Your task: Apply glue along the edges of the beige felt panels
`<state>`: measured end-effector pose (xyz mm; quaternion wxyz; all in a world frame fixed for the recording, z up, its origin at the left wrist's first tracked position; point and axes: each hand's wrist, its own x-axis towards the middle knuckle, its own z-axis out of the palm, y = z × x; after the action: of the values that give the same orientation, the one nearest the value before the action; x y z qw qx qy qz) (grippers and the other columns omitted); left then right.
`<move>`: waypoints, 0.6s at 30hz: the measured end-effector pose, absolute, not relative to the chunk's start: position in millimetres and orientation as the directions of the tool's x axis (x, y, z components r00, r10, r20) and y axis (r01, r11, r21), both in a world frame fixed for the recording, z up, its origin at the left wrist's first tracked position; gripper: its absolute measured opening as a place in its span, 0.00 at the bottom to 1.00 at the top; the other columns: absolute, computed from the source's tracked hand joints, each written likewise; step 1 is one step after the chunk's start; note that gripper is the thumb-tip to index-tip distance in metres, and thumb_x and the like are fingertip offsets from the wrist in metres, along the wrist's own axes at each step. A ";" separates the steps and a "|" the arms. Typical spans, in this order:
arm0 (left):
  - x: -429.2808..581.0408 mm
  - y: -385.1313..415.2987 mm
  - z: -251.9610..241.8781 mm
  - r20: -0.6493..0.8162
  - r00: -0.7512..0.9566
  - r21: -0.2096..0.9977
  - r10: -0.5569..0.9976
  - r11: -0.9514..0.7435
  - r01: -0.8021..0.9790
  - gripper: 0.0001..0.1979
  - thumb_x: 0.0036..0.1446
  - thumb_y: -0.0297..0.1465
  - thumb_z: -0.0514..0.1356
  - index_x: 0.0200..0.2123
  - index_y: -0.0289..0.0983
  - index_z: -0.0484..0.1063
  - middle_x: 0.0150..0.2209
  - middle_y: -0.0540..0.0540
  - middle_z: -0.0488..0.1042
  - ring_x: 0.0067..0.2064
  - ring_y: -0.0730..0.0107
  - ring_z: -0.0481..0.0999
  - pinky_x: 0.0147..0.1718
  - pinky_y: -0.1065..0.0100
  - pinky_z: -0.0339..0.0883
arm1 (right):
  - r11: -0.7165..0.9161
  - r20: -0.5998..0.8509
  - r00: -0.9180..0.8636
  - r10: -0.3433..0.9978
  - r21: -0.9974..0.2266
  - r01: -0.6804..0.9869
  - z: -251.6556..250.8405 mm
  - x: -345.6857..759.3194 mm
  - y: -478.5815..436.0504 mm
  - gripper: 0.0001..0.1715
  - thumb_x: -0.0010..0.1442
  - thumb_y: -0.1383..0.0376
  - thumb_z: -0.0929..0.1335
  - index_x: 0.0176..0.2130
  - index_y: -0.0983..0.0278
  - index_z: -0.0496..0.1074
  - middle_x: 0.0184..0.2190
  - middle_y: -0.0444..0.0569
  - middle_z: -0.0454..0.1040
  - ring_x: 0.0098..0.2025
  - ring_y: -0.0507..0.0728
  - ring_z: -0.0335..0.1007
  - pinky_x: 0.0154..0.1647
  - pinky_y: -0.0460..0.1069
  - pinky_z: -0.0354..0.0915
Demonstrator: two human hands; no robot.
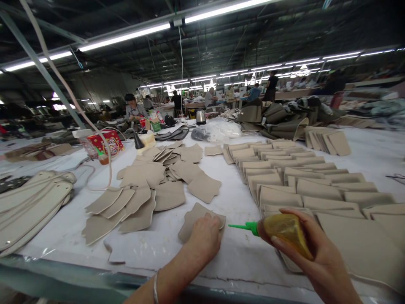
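The flat, beige-grey, irregularly cut sheet (189, 220) lay near the middle of the white-covered desk (242, 268), under my left hand (205, 237); its fingers curled together over the right edge, though I could not tell whether they pinched it. My right hand (322, 257) was clamped around a translucent amber squeeze bottle (283, 231), its green nozzle (251, 228) just right of the sheet, apart from it. I judged this the positioning step; the next move seemed to call for a steady sheet and a light squeeze. Farther left lay a loose beige pile (144, 174); right, overlapping beige rows (319, 190).
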<state>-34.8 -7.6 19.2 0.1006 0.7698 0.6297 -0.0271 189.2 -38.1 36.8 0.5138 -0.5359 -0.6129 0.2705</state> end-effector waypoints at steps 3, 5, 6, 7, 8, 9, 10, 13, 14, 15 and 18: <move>-39.5 -4.5 17.9 -0.154 0.234 0.138 0.960 -0.214 0.967 0.20 0.56 0.23 0.46 0.46 0.39 0.71 0.40 0.40 0.74 0.39 0.56 0.75 0.37 0.59 0.68 | 0.295 0.353 0.077 0.932 -0.866 0.404 35.5 187.7 -35.4 0.28 0.55 0.49 0.70 0.50 0.57 0.64 0.45 0.44 0.67 0.44 0.60 0.66 0.45 0.49 0.60; -42.4 -3.2 18.2 -0.131 0.274 0.164 0.953 -0.252 0.954 0.21 0.55 0.23 0.45 0.48 0.41 0.71 0.39 0.41 0.75 0.38 0.57 0.75 0.37 0.60 0.68 | 0.299 0.359 0.070 0.931 -0.858 0.418 34.2 186.4 -33.4 0.27 0.55 0.49 0.70 0.50 0.57 0.64 0.44 0.44 0.68 0.43 0.60 0.67 0.44 0.49 0.60; -43.7 -2.8 18.5 -0.122 0.292 0.176 0.949 -0.269 0.947 0.22 0.55 0.23 0.46 0.48 0.41 0.71 0.38 0.42 0.75 0.38 0.57 0.75 0.36 0.61 0.67 | 0.306 0.364 0.061 0.929 -0.851 0.427 33.1 185.5 -32.0 0.27 0.56 0.50 0.70 0.50 0.57 0.64 0.44 0.44 0.68 0.43 0.60 0.67 0.44 0.49 0.61; -45.0 -2.7 18.6 -0.116 0.305 0.185 0.945 -0.281 0.942 0.22 0.55 0.23 0.46 0.48 0.42 0.71 0.38 0.42 0.75 0.37 0.57 0.76 0.36 0.61 0.67 | 0.314 0.369 0.045 0.928 -0.843 0.436 31.7 184.4 -30.1 0.27 0.56 0.50 0.70 0.51 0.57 0.64 0.43 0.44 0.69 0.43 0.60 0.67 0.44 0.49 0.61; -46.2 -2.7 18.6 -0.111 0.313 0.191 0.943 -0.288 0.938 0.22 0.55 0.24 0.46 0.49 0.43 0.71 0.37 0.43 0.76 0.37 0.58 0.76 0.35 0.62 0.67 | 0.327 0.376 0.022 0.926 -0.831 0.450 29.9 183.3 -27.7 0.27 0.56 0.51 0.70 0.51 0.57 0.64 0.43 0.44 0.69 0.42 0.60 0.68 0.43 0.49 0.62; -47.1 -2.8 18.3 -0.107 0.316 0.196 0.943 -0.291 0.936 0.22 0.55 0.24 0.46 0.49 0.43 0.71 0.37 0.43 0.76 0.37 0.58 0.76 0.35 0.62 0.67 | 0.346 0.388 -0.008 0.922 -0.811 0.471 27.6 182.1 -24.8 0.26 0.57 0.51 0.70 0.51 0.57 0.64 0.43 0.45 0.69 0.41 0.59 0.68 0.42 0.49 0.63; -47.9 -3.1 17.9 -0.104 0.317 0.200 0.943 -0.292 0.935 0.22 0.56 0.24 0.46 0.49 0.44 0.71 0.36 0.43 0.76 0.36 0.58 0.76 0.35 0.62 0.67 | 0.372 0.405 -0.043 0.913 -0.786 0.494 25.0 181.1 -21.6 0.26 0.57 0.51 0.70 0.51 0.57 0.64 0.43 0.45 0.70 0.41 0.59 0.69 0.41 0.49 0.64; -49.3 -4.0 16.0 -0.090 0.317 0.213 0.944 -0.293 0.932 0.22 0.57 0.26 0.46 0.50 0.45 0.70 0.37 0.44 0.76 0.37 0.58 0.76 0.34 0.62 0.66 | 0.469 0.478 -0.140 0.867 -0.689 0.552 16.4 179.1 -12.0 0.26 0.57 0.51 0.71 0.52 0.56 0.63 0.45 0.46 0.70 0.41 0.59 0.70 0.40 0.49 0.66; -49.6 -4.3 15.3 -0.089 0.315 0.216 0.945 -0.290 0.932 0.21 0.57 0.26 0.46 0.50 0.45 0.70 0.37 0.44 0.76 0.37 0.58 0.76 0.34 0.62 0.66 | 0.494 0.498 -0.164 0.852 -0.658 0.568 14.0 178.8 -9.5 0.27 0.58 0.51 0.71 0.52 0.56 0.63 0.45 0.46 0.70 0.42 0.59 0.69 0.41 0.49 0.66; -49.8 -4.7 14.6 -0.091 0.311 0.216 0.946 -0.286 0.934 0.21 0.57 0.26 0.46 0.49 0.44 0.70 0.36 0.44 0.75 0.36 0.58 0.76 0.34 0.63 0.66 | 0.507 0.507 -0.180 0.843 -0.634 0.583 11.9 178.8 -7.6 0.27 0.58 0.51 0.71 0.52 0.55 0.63 0.46 0.47 0.69 0.43 0.60 0.69 0.42 0.50 0.66; -49.8 -6.3 13.2 -0.095 0.297 0.206 0.950 -0.274 0.940 0.18 0.58 0.28 0.46 0.47 0.44 0.70 0.36 0.45 0.75 0.36 0.58 0.76 0.33 0.63 0.66 | 0.523 0.515 -0.212 0.831 -0.591 0.614 8.6 179.3 -5.6 0.27 0.58 0.51 0.71 0.53 0.55 0.62 0.47 0.47 0.69 0.44 0.61 0.69 0.45 0.52 0.66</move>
<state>-49.8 -6.3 13.2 0.1117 0.7977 0.5922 0.0235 179.3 -5.6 8.6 0.4153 -0.4706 -0.7675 0.1305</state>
